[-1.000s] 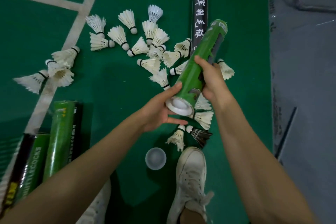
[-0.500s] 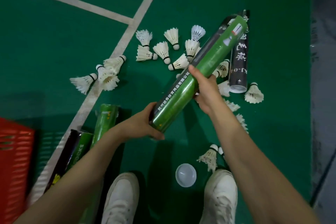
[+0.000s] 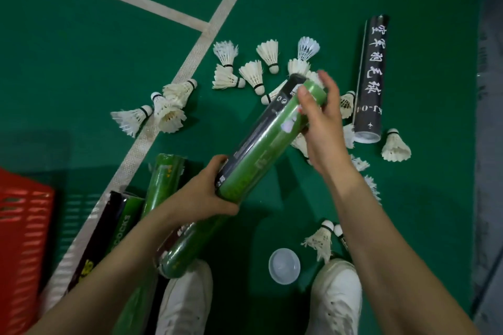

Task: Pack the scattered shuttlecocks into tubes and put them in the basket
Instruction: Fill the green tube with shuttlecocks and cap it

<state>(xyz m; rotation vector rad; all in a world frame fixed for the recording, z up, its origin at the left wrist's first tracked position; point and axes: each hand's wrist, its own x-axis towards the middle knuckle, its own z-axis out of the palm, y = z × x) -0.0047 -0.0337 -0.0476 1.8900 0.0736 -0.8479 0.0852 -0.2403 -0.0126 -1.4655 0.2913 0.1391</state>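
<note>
Well, I see the left hand [image 3: 201, 198] curled tight round the lower end of the green tube [image 3: 261, 149], and the right hand [image 3: 324, 128] clasping its upper end, thumb across the wrap, the far fingers blurred. The tube hangs tilted above the court floor [image 3: 81, 62], its upper end over the scattered shuttlecocks [image 3: 253, 73]. A black tube [image 3: 370, 81] lies flat beyond the right hand, loose shuttlecocks beside it. More tubes [image 3: 163, 177] lie at lower left, near the red basket [image 3: 21, 239]. A clear cap [image 3: 284, 266] rests between the white shoes [image 3: 337, 296].
</note>
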